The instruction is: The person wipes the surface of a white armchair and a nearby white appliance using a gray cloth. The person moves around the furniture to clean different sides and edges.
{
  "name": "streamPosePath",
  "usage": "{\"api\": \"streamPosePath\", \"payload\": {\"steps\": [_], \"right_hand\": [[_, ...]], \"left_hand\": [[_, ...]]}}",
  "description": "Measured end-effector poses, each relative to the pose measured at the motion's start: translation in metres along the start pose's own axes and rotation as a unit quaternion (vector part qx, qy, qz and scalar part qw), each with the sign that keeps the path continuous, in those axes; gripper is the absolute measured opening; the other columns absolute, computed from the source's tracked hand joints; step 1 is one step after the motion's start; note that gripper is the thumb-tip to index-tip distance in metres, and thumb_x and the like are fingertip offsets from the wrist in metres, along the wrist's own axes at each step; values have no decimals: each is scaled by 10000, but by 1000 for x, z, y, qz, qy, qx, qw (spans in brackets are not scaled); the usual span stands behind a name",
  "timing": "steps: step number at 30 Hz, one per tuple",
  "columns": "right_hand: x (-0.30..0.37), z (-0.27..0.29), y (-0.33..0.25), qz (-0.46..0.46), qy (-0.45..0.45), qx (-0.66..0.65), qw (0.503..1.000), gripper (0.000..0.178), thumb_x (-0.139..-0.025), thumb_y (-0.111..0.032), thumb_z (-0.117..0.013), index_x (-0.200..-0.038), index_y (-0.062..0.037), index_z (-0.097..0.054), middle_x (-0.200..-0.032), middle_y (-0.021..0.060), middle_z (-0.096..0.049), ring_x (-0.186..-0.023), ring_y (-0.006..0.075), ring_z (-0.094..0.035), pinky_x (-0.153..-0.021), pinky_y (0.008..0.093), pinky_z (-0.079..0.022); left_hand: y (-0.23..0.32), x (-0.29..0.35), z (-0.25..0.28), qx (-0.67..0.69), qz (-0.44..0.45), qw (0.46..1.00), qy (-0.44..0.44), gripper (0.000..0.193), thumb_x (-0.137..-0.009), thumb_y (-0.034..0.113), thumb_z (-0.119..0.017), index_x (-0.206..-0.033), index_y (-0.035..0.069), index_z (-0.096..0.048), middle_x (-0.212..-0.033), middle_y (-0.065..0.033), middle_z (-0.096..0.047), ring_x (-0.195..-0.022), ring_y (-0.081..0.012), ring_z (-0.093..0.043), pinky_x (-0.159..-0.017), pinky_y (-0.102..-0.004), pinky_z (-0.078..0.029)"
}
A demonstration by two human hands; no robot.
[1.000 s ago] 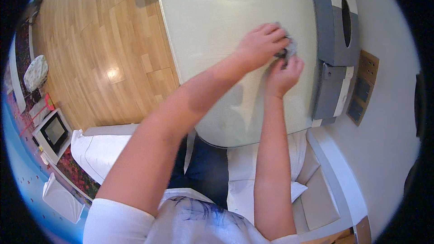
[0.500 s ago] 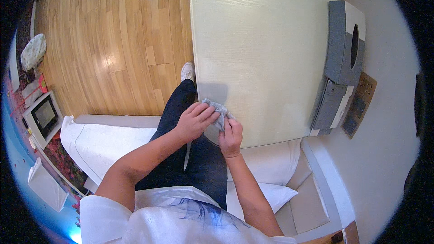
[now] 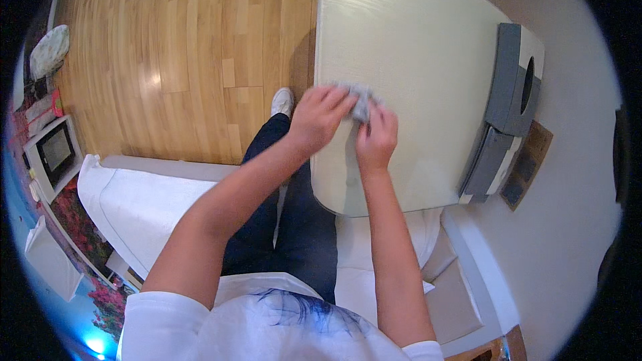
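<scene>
A crumpled grey cloth (image 3: 360, 101) is bunched between my two hands over the left part of the pale, glossy table (image 3: 414, 47). My left hand (image 3: 319, 117) grips its left side, fingers curled over the top and slightly blurred. On the cloth's right side, my right hand (image 3: 377, 135) pinches it with the thumb and fingers closed. Both arms reach forward from my lap. Whether the cloth touches the tabletop, I cannot tell.
Against the wall at the table's right end stand a grey and white tissue box (image 3: 515, 80) and a smaller grey box (image 3: 490, 164). A white-covered bench (image 3: 140, 197) runs beneath me. Wooden floor (image 3: 180, 60) lies to the left, with a white-framed screen (image 3: 55, 154) farther left.
Both hands have moved forward, away from my body, carrying the cloth from the table's near left corner farther over the tabletop. The view has shifted slightly.
</scene>
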State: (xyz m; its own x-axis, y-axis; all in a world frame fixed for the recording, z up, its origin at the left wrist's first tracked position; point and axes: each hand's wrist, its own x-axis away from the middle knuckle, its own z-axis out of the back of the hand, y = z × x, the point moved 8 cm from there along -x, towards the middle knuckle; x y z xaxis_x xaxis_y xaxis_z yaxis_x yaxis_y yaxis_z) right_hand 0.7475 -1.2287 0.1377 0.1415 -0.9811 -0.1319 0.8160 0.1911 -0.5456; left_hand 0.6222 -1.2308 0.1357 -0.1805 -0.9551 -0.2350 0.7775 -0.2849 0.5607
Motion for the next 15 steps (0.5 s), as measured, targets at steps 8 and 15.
{"api": "streamPosePath", "payload": {"steps": [8, 15], "right_hand": [[143, -2, -44, 69, -190, -51, 978, 412, -665, 16, -607, -1076, -7, -622, -941, 151, -588, -813, 321, -565, -714, 412, -463], [77, -36, -80, 195, -191, 19, 962, 401, -665, 8, -597, -1064, -17, -633, -954, 139, -569, -825, 305, -551, -737, 415, -444]], "left_hand": [[35, 180, -2, 204, 265, 940, -75, 338, -748, -1, -547, -1084, 20, -522, -1056, -172, -503, -1011, -367, -481, -926, -423, -402], [-20, 170, -35, 296, 344, 891, 28, 421, -739, -58, -500, -1156, -19, -457, -1143, -240, -479, -1089, -427, -441, -955, -444, -374]]}}
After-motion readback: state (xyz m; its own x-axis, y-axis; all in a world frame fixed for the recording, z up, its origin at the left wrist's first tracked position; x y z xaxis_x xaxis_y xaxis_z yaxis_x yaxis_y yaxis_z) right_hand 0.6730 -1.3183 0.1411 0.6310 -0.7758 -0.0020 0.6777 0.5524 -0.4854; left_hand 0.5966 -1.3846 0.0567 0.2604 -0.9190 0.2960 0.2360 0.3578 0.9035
